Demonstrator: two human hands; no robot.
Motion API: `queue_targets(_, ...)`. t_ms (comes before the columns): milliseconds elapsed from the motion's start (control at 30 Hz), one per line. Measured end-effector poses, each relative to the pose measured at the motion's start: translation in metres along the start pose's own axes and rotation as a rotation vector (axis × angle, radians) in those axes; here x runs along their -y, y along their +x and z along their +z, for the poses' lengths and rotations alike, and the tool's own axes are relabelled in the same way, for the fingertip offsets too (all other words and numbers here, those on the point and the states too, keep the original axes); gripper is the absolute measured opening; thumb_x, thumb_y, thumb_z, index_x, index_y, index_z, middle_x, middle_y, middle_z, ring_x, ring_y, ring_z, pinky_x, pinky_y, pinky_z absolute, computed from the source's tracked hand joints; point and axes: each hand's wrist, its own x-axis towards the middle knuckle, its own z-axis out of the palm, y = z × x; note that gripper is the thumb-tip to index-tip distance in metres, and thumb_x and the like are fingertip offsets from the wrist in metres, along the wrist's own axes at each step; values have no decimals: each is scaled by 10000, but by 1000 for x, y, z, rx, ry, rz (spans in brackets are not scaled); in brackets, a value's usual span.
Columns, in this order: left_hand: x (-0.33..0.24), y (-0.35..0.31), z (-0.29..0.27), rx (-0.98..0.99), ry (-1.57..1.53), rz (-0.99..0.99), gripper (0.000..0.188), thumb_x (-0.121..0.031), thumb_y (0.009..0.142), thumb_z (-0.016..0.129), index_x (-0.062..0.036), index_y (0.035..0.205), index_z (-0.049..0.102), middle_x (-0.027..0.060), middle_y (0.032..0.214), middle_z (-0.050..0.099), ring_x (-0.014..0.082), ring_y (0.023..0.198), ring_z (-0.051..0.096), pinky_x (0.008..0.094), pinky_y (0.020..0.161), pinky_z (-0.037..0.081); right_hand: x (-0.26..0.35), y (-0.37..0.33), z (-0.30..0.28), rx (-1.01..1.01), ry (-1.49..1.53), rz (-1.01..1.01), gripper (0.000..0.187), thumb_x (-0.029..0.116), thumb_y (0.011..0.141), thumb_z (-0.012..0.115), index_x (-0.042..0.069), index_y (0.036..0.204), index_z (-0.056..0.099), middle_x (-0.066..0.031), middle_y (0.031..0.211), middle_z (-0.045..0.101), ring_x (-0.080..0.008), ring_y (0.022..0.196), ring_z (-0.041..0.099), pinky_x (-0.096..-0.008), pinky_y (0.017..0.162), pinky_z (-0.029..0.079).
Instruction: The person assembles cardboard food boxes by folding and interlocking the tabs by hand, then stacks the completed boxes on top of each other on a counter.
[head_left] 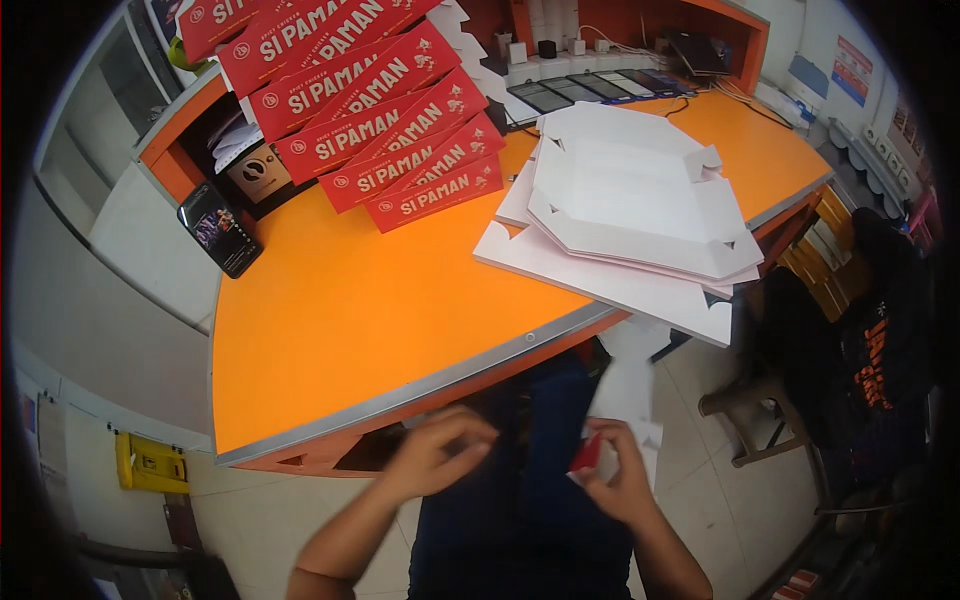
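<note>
Below the front edge of the orange table, my right hand (pixel 620 475) grips a white cardboard box blank (pixel 630 385). A red patch of it shows between the thumb and fingers; its far end is blurred. My left hand (pixel 440 455) hovers to the left of it, apart from the blank, with curved fingers and nothing in them. On the table's right side lies a stack of flat white box blanks (pixel 625 190) with notched corners. Folded red boxes (pixel 440 190) with white lettering stand piled at the back left, overlapping one another.
A phone with a lit screen (pixel 218 230) leans at the left edge of the orange table (pixel 380 320). Several dark-screened devices (pixel 590 88) lie in a row at the back, with chargers and cables behind. A dark stool (pixel 755 420) stands on the floor at right.
</note>
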Motion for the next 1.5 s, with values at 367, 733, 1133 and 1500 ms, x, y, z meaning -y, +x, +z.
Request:
queue_targets(367,100,-52,111,-281,-1116,-558,471,-397,1086,417,-97,1449,400,100,1362,542,240,1261,538,415,1058,452,-5,7,72,622,-176,-314,456,115,756,746,51,1197,646,-221,1424,439,-440,1349,425,-504,1118,370)
queue_targets(733,124,-53,129,-273,-906,-510,335,-314,1066,528,-39,1245,596,16,1060,676,95,934,638,283,850,519,-15,-19,77,357,72,103,383,126,865,750,40,1224,650,-153,1209,632,-298,1162,605,-376,1016,460)
queue_targets(1133,96,-42,106,-67,-855,-524,240,-201,1042,564,-79,1248,586,1,1098,649,93,998,615,288,885,511,-30,-9,77,331,552,486,159,52,921,683,26,1078,674,-76,1061,676,-163,1056,630,-308,948,481)
queue_targets(1500,100,-31,100,-271,-990,-687,313,-301,1048,553,-75,1263,550,53,1178,660,148,1080,652,345,950,533,22,0,58,240,-245,-148,342,210,679,869,120,964,702,-28,1095,581,-293,1050,521,-426,906,424)
